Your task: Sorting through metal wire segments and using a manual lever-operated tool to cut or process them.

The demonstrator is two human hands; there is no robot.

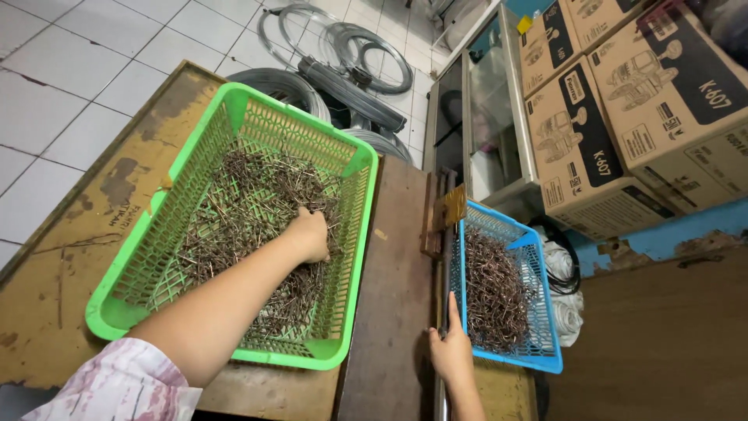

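A green plastic basket (125, 320) sits on a worn wooden table, holding a heap of rusty brown nails (241, 203). My left hand (310, 234) reaches into the basket, with its fingers curled down into the nails near the right side. A smaller blue basket (545, 360) to the right holds more nails (495, 288). My right hand (449, 347) rests against the near left edge of the blue basket, with a finger pointing up along its rim. What the left hand's fingers grip is hidden.
Coils of grey wire (343, 54) lie on the white tiled floor beyond the table. A glass cabinet (487, 117) stands at upper middle, with several cardboard boxes (647, 117) stacked at upper right. White cloth and a black cable (565, 273) lie beside the blue basket.
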